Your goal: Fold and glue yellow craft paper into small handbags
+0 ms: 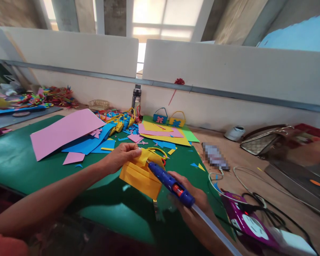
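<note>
Yellow folded piece is held over the green mat, near the middle of its width, tilted, flap up. Left hand: thumb and fingers pinched narrow on the flap's upper edge. Right hand: wrapped round a blue glue gun, nozzle at the flap; contact cannot be confirmed, and the trigger is hidden. A clear glue stick runs out of the gun's back end. Bare mat lies on both sides of the piece: a broad stretch toward the mat's left edge, a narrower strip toward its right edge, with a few small scraps. Toward the mat's far edge, room is tight: a large pink sheet over blue sheets on the left, a heap of blue and yellow pieces at centre, stacked yellow sheets on the right. Two small bags, one blue, one yellow, stand just behind that stack. Beyond the mat's right edge: a pixelated object, a purple power strip and, farther out, a handbag.
</note>
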Demonstrator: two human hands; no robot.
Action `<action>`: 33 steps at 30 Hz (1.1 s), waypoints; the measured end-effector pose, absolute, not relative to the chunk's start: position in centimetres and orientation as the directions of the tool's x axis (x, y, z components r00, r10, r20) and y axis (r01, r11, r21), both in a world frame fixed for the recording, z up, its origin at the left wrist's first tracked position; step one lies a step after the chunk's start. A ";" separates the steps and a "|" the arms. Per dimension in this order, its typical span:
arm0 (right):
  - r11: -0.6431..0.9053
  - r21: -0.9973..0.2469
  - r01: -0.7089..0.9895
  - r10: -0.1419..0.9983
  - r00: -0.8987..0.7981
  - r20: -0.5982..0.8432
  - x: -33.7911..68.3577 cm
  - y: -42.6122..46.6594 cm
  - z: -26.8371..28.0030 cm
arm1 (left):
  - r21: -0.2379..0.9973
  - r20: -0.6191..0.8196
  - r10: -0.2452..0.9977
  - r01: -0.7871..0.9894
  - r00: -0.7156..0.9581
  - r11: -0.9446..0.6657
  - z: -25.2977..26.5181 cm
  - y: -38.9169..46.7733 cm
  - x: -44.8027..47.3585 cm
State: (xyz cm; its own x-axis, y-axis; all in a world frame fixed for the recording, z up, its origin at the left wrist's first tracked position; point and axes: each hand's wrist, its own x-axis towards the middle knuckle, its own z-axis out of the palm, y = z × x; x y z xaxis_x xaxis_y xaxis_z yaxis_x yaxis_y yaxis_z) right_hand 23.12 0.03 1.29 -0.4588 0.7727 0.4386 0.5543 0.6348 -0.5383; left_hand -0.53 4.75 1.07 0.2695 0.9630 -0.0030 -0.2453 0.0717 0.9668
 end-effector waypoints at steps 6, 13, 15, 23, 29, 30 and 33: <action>0.675 -0.477 0.564 0.738 -0.516 0.434 23.5 0.2 1.4 | 0.987 0.029 0.968 -0.161 0.248 0.011 0.9 4.9 -0.9; 0.679 -0.467 0.567 0.734 -0.532 0.421 23.2 -0.1 2.2 | 0.995 0.097 0.968 -0.048 0.233 -0.088 1.1 5.0 -1.0; 0.682 -0.456 0.572 0.732 -0.534 0.424 23.3 0.0 2.0 | 0.993 0.115 0.965 -0.007 0.236 -0.117 1.3 5.0 -1.1; 0.742 -0.269 0.614 0.650 -0.563 0.510 24.0 1.3 -0.5 | 0.973 0.164 0.954 0.119 0.250 -0.198 1.7 4.7 -1.0; 0.743 -0.235 0.627 0.646 -0.580 0.496 23.9 0.6 0.4 | 0.967 0.175 0.959 0.147 0.223 -0.210 1.8 4.6 -0.8; 0.742 -0.237 0.627 0.648 -0.581 0.493 23.9 0.6 0.5 | 0.966 0.180 0.960 0.145 0.216 -0.214 1.8 4.6 -0.8; 0.729 -0.265 0.631 0.664 -0.559 0.496 23.9 0.7 0.3 | 0.974 0.165 0.970 0.126 0.180 -0.189 1.6 4.8 -0.9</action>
State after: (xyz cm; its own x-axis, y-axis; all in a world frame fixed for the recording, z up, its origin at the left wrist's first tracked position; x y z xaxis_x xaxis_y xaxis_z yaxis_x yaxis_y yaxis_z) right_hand 23.88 0.75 0.26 -0.5590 0.6643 0.4962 0.6312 0.7290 -0.2650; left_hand -0.85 4.79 1.59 0.1795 0.9698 0.1649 0.1262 -0.1890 0.9738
